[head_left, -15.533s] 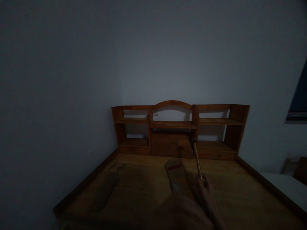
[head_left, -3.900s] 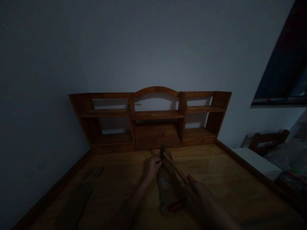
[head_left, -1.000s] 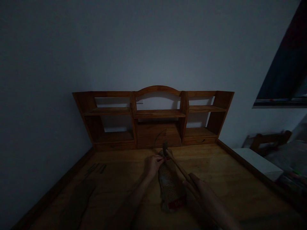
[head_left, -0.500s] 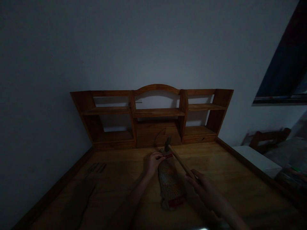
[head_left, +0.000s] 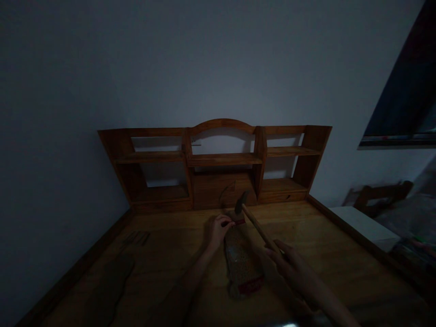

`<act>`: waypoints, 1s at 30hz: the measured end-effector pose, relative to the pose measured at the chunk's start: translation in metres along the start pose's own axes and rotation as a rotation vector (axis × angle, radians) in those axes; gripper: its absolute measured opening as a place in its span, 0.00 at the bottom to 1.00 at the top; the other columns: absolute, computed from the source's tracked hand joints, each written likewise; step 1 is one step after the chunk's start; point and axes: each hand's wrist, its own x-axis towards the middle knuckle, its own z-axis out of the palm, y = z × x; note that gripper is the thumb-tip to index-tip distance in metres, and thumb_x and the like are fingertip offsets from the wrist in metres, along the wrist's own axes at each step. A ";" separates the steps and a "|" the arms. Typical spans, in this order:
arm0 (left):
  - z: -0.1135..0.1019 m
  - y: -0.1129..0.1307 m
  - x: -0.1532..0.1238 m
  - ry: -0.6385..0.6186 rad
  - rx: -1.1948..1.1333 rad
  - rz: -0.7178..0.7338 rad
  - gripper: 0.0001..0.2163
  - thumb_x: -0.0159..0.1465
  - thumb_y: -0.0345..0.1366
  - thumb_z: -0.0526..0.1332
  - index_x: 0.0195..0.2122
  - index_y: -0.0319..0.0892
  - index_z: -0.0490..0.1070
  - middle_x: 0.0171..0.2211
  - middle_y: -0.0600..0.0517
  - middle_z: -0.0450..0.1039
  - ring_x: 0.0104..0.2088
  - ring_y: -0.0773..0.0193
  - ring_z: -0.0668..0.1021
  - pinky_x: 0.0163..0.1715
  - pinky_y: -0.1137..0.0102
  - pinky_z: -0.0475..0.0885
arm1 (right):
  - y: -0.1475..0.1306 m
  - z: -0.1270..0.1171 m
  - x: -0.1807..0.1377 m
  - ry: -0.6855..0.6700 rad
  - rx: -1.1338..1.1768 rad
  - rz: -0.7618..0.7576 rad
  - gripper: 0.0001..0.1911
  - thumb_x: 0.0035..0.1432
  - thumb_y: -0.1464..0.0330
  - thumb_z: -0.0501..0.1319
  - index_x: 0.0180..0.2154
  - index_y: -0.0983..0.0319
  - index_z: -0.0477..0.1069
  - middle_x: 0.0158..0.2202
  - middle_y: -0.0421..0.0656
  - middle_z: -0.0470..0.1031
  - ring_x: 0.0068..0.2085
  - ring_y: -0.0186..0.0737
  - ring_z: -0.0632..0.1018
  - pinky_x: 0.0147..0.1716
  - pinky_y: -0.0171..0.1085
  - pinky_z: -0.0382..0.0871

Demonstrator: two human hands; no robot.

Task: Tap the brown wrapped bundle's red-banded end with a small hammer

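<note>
My right hand point(head_left: 289, 263) is wrapped round the wooden handle of a hammer point(head_left: 258, 225). The dark hammer head hangs tilted just above the far end of a long, flat, speckled piece point(head_left: 242, 261) with red bands at both ends; in this dim light I cannot tell its kind. At the far red band, my left hand point(head_left: 220, 228) has thumb and forefinger closed in a pinch. Whatever sits between those fingertips is too small and dark to name. The flat piece lies lengthwise on the wooden desk point(head_left: 170, 245).
Along the wall stands a wooden shelf unit point(head_left: 225, 159) with a thin curved line in front of its middle panel. Several thin dark strips point(head_left: 135, 238) lie on the left of the desk, near a dark flat shape point(head_left: 114, 277). Beyond the right edge is a white surface point(head_left: 364, 225).
The hammer head has risen slightly and shifted right, tilting more. My right hand has moved a little to the right with it. My left hand stays about where it was.
</note>
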 end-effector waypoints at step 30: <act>0.001 -0.010 -0.001 -0.008 0.052 0.060 0.04 0.58 0.37 0.66 0.31 0.43 0.77 0.35 0.55 0.72 0.38 0.71 0.74 0.40 0.73 0.68 | 0.007 0.021 -0.003 0.030 -0.152 -0.023 0.28 0.65 0.52 0.48 0.53 0.67 0.63 0.48 0.54 0.70 0.48 0.46 0.73 0.45 0.40 0.65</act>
